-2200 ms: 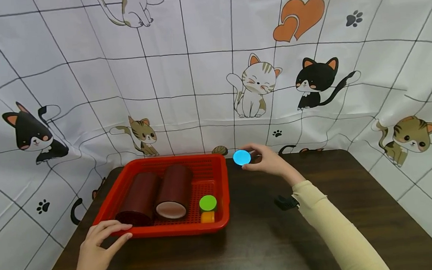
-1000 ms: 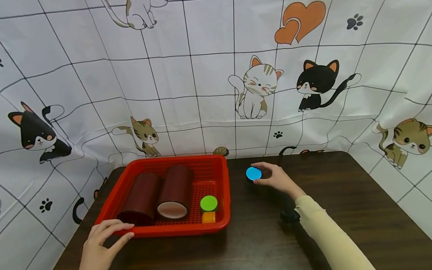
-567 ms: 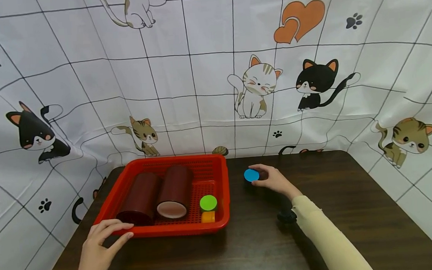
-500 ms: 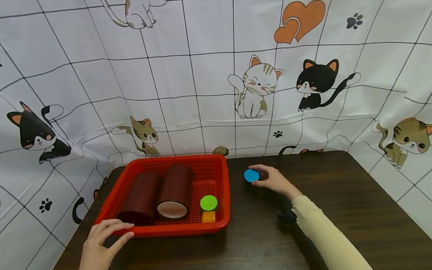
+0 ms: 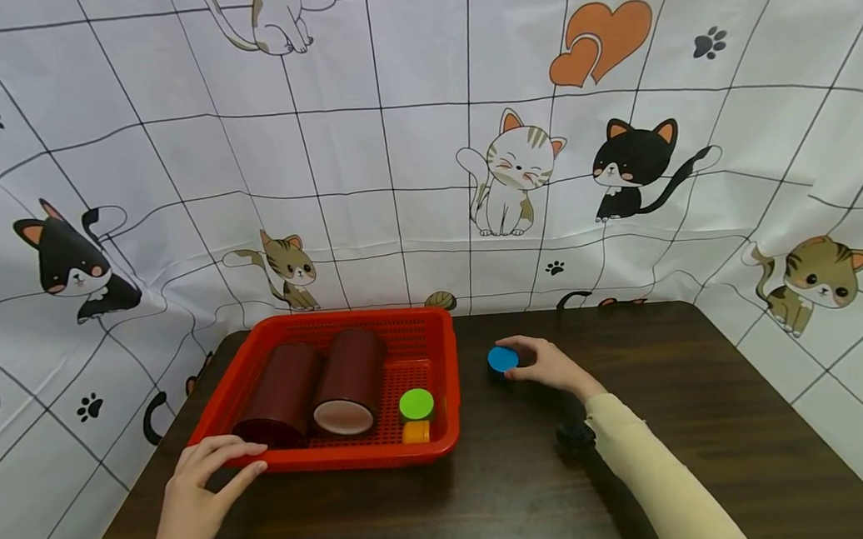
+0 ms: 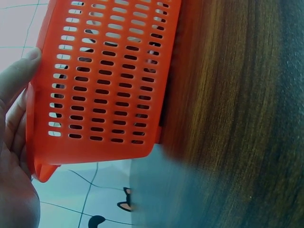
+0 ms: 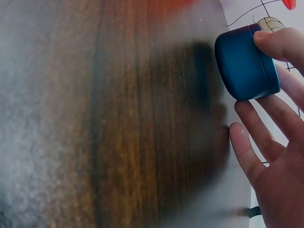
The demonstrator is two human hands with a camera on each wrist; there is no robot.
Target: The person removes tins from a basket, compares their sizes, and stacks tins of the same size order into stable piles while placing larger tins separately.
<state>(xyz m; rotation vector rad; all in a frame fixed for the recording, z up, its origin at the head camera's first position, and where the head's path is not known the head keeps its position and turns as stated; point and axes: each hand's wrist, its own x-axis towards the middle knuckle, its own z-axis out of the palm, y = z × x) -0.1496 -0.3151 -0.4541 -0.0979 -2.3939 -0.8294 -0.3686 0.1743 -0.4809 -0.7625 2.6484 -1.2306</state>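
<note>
Right hand (image 5: 551,368), fingers parted round a pinched blue jar (image 7: 240,64), left hand (image 5: 201,496), fingers gripping a red basket rim (image 5: 354,456)

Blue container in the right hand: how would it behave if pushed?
The blue container looks rigid, undented where the right hand pinches it. Its smooth surface may slip. Squat but round, it should resist tipping yet could roll sideways.

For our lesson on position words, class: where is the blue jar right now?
In the head view, the blue jar is right of the red basket, near the far edge of the dark table, held by the right hand.
</note>
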